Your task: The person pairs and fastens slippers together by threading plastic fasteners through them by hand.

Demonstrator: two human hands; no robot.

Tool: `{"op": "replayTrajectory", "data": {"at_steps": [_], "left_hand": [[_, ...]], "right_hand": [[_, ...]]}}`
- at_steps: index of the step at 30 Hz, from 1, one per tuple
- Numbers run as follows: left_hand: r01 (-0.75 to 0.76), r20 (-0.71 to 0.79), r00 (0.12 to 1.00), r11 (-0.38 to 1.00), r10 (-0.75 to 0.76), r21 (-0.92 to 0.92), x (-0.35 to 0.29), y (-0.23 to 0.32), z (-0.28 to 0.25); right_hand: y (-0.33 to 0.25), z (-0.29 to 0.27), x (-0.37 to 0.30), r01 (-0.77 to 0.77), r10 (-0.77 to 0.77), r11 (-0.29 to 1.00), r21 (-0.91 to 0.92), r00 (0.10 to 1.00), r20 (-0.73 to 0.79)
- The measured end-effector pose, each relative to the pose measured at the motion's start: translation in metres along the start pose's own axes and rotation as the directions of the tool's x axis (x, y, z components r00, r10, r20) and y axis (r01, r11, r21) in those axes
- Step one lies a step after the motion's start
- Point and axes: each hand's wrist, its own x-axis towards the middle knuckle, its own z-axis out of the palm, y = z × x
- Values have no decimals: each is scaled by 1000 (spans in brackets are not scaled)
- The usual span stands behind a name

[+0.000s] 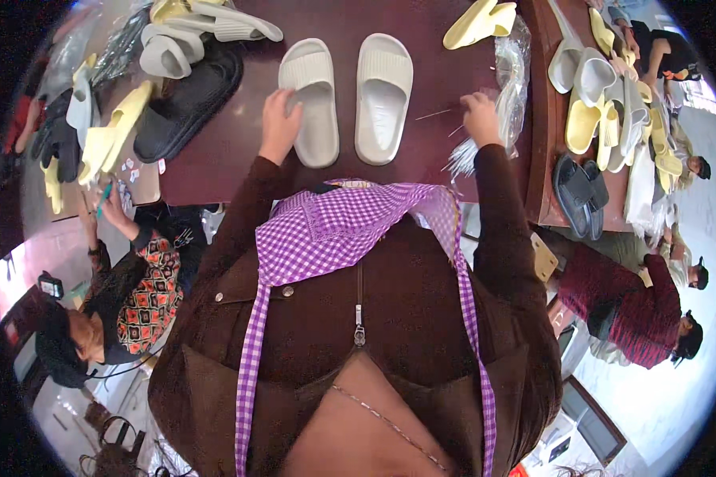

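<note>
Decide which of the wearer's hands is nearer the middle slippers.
Left. The left hand is at the edge of the left slipper; the right hand is apart, right of both.

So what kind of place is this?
Probably a shoe workshop or packing room: slippers of several colours lie on the tables, with clear plastic beside some and other people around.

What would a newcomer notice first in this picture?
The eye would probably fall on the two pale slippers, side by side on the dark red table, the left hand beside one. The purple checked apron in the middle is also striking, as is the big black slipper at upper left.
</note>
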Motion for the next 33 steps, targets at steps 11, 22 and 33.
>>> {"op": "replayTrajectory", "data": {"at_steps": [11, 22, 33], "left_hand": [[153, 33, 988, 966, -149, -207, -16, 27, -6], [271, 463, 886, 816, -5, -510, -22, 87, 13], [368, 588, 760, 562, 278, -741, 4, 148, 8]], "right_hand": [[-71, -24, -27, -19, 16, 998, 62, 999, 40], [-173, -62, -37, 89, -30, 808, 582, 993, -110], [-229, -137, -22, -73, 210, 372, 926, 978, -7]]}}
